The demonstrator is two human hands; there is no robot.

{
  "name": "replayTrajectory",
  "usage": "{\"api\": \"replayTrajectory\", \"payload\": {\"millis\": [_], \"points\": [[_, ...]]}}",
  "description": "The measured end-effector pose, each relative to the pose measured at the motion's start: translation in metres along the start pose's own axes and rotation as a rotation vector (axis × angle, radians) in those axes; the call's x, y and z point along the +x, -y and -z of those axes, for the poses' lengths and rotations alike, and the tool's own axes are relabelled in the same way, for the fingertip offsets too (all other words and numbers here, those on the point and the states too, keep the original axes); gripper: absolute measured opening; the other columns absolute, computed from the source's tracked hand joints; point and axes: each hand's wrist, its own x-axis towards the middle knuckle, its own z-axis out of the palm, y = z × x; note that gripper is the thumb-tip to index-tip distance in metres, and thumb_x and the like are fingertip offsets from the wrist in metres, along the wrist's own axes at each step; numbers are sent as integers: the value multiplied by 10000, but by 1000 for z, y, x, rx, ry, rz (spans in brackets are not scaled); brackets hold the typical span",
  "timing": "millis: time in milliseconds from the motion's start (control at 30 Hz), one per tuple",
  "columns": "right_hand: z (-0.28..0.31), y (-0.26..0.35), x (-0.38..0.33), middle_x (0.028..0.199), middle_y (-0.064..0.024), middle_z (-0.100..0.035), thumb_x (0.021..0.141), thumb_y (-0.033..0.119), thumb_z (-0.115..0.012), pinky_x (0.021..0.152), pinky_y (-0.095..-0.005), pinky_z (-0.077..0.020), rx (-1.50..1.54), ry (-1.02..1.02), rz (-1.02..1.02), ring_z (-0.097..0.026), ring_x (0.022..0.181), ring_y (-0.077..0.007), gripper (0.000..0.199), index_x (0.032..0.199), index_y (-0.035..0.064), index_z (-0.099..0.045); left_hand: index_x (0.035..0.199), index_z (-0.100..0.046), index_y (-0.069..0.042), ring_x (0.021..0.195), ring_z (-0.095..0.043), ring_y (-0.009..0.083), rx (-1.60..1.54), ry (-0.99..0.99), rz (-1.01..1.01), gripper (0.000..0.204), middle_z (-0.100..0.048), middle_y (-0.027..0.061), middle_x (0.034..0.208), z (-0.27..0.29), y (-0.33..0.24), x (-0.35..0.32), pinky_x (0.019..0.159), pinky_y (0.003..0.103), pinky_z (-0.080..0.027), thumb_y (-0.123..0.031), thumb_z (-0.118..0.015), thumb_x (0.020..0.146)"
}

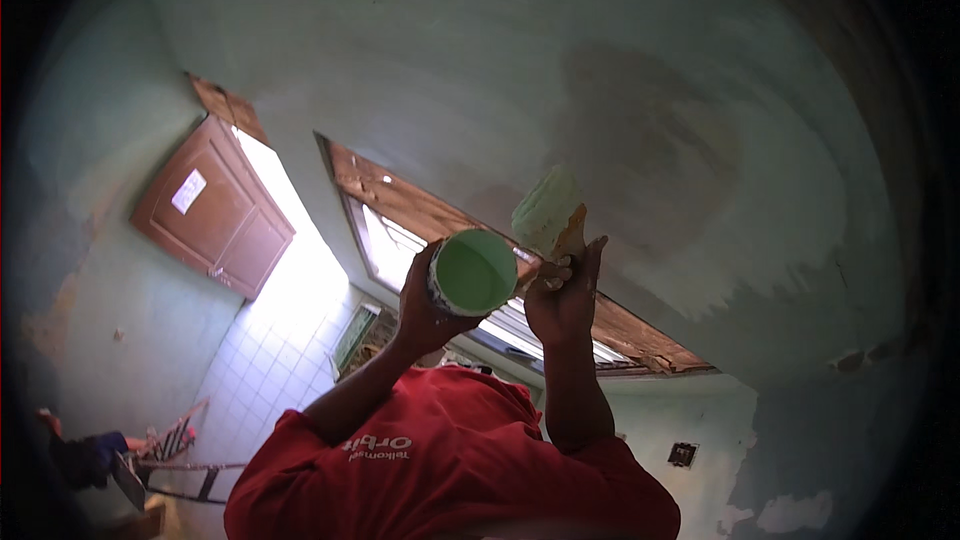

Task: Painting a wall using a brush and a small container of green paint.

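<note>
Across the red shirt [470,480] runs white upside-down lettering [380,444]; on the brown door [225,215] hangs a pale, marked sheet [188,191]. Beyond the shirt, the outstretched left hand [424,323] grips a container [478,240] of green liquid [482,282]; beside it, the right hand [563,306] grasps a flat, green-coated tool [547,208].

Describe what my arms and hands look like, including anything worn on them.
Your left hand and right hand are ungloved, and no watch or bracelet shows. Your forearms are bare below the short red sleeves of a red shirt with pale lettering.
</note>
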Motion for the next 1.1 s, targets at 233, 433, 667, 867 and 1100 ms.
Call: {"api": "replayTrajectory", "payload": {"millis": [233,433,667,867,1100], "points": [[-59,33,19,836,-1,-644,987,520,-560,614,-260,-549,-212,-108,399,-635,690,-101,419,1141,131,-574,1438,-346,-15,1222,-556,288,-47,-11,12,1092,-542,167,1307,3,1,-16,1018,423,-480,-272,-968,578],[-143,46,68,1026,-84,-657,983,192,-657,734,-302,-592,-868,-40,1083,-679,828,-164,326,1236,9,-563,1431,-335,-9,1152,-588,269,-110,-55,60,1070,-558,162,1271,4,-1,-20,975,410,-506,-219,-964,592],[-197,64,141,925,-64,-723,893,95,-755,780,-260,-556,-1314,155,1422,-683,850,-120,189,1045,-4,-704,1423,-331,-2,1136,-585,262,-213,-29,72,1056,-549,145,1255,1,4,-14,952,406,-516,-176,-963,594],[-194,200,32,949,-30,-748,883,96,-754,807,-247,-535,-1572,-415,1913,-678,841,-98,161,1026,23,-744,1427,-332,-13,1148,-566,260,-146,-22,40,1054,-536,150,1258,13,20,-24,956,409,-508,-167,-957,593],[-192,225,12,948,-59,-744,857,154,-756,728,-336,-554,-2062,-915,2314,-717,831,-218,171,1027,135,-757,1433,-322,-11,1151,-565,268,-271,-50,126,1066,-528,155,1269,21,23,-35,954,415,-509,-160,-955,589]]}}
